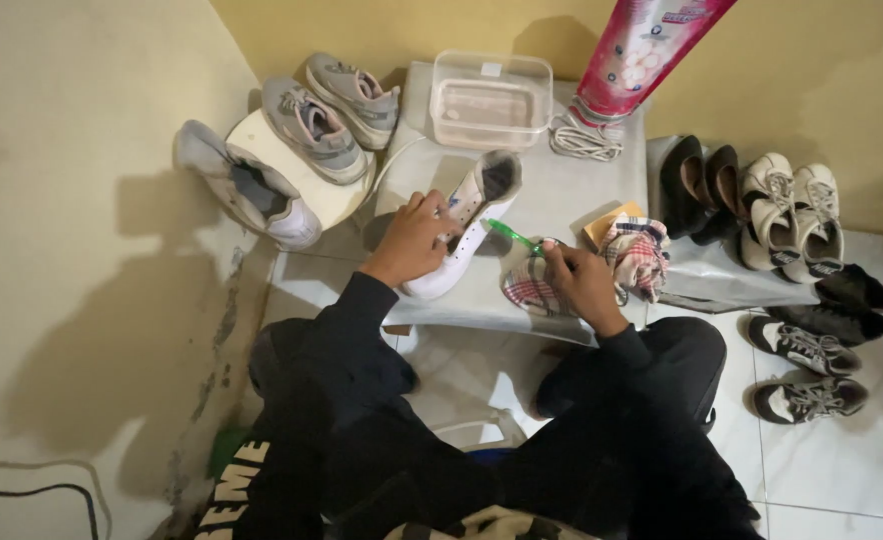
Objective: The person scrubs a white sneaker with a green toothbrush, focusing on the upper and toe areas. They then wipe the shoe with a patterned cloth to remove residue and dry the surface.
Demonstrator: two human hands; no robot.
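Your left hand grips the white shoe, fingers closed around its side, holding it tilted on the grey counter. Your right hand is clenched on a green brush and a checked cloth; the brush tip sits just beside the shoe. A clear plastic tub and coiled laces lie at the counter's far edge. Grey sneakers rest left against the yellow wall; more shoes line the tiled floor to the right.
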